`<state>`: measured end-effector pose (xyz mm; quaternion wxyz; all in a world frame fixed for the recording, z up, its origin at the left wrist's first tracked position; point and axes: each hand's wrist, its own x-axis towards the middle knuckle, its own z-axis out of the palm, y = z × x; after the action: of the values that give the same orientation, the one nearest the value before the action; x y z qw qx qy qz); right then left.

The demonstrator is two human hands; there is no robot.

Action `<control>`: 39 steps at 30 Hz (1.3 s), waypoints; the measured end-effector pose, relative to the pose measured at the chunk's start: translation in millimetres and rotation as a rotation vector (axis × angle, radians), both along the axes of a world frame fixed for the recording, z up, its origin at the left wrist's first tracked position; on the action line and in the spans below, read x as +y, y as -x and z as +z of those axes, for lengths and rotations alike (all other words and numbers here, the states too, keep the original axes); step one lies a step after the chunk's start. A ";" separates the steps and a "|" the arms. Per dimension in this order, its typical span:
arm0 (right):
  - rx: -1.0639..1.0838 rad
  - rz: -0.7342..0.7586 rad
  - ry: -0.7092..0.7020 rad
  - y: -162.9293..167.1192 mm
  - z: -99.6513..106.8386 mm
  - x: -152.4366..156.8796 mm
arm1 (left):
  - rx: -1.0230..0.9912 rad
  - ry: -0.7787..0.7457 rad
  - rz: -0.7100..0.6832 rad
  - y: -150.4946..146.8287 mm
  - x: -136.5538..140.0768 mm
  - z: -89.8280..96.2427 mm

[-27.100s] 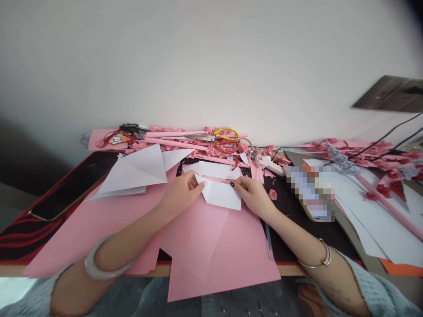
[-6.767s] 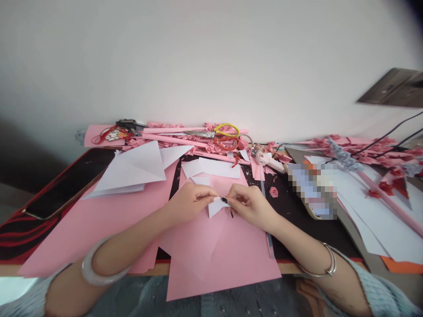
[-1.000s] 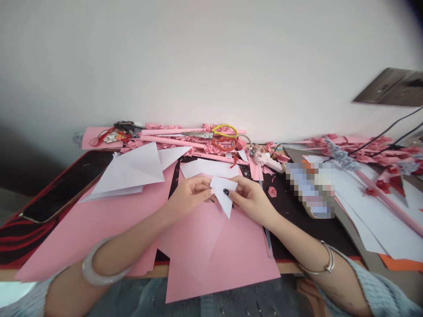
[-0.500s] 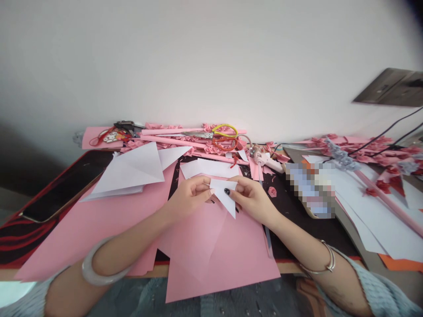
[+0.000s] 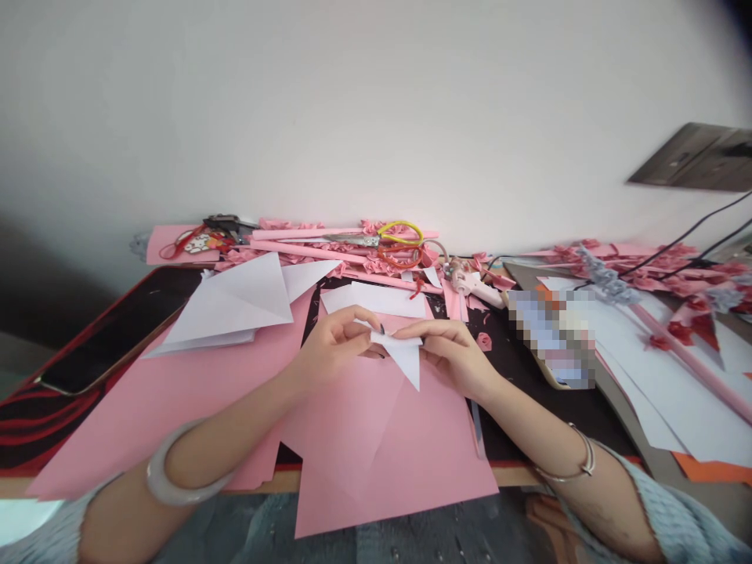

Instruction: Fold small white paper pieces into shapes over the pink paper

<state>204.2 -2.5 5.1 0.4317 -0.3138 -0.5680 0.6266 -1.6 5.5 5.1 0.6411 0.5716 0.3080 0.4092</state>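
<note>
A small piece of white paper [image 5: 405, 364] is held up above a pink sheet [image 5: 393, 462], its top edge curled over and a pointed corner hanging down. My left hand [image 5: 341, 341] pinches it at the left end, with the index finger bent over the top. At the right end my right hand [image 5: 452, 352] grips the same paper, its index finger laid along the curled edge. Fingers hide part of the fold. Just behind both hands lies another white paper piece [image 5: 376, 298].
On the left are folded white sheets [image 5: 235, 301] on pink paper and a dark phone [image 5: 121, 329]. Scissors [image 5: 399, 233] rest on pink paper sticks at the wall. A glue gun [image 5: 475, 286], a second phone [image 5: 552, 337] and white sheets [image 5: 652, 384] are on the right.
The paper's flat top has been bent over into a curled edge. My index fingers have come over the top, and the right thumb no longer lies across the paper's front.
</note>
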 end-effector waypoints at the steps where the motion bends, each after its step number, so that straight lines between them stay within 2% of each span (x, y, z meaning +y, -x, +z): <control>1: 0.025 0.018 0.016 -0.2 0.8 -0.2 | 0.002 -0.003 0.006 -0.4 0.1 0.3; 5: -0.076 -0.015 0.015 1.3 3.0 -0.4 | 0.055 -0.028 0.017 -0.7 -0.7 1.4; 9: -0.276 -0.129 -0.098 4.2 1.7 -0.4 | 0.204 -0.181 0.072 0.4 -3.5 1.2; 11: -0.348 -0.168 -0.154 4.7 1.4 -1.5 | 0.280 -0.210 0.107 0.2 -4.7 0.6; 14: -0.462 -0.218 -0.330 4.4 2.9 -4.3 | 0.378 -0.247 0.159 -0.7 -5.0 -0.2; 17: -0.565 -0.251 -0.488 4.4 5.0 -6.4 | 0.472 -0.402 0.178 -1.0 -3.9 -0.9; 25: -0.676 -0.264 -0.759 8.1 2.3 -5.3 | 0.600 -0.884 0.293 0.4 -5.5 -12.0; 29: -0.742 -0.248 -0.782 9.0 3.7 -7.0 | 0.645 -1.070 0.326 0.7 -5.5 -16.6; 33: -0.781 -0.265 -0.766 4.1 6.5 -5.5 | 0.648 -1.133 0.376 1.8 -3.2 -16.1; 39: -0.893 -0.534 -0.722 -13.4 7.5 7.5 | 0.615 -1.149 0.550 11.5 2.4 -14.4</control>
<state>217.5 5.0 12.6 0.3731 -0.5106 -0.7710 0.0750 -13.1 7.9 -9.3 -0.0050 0.8107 0.3436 0.4740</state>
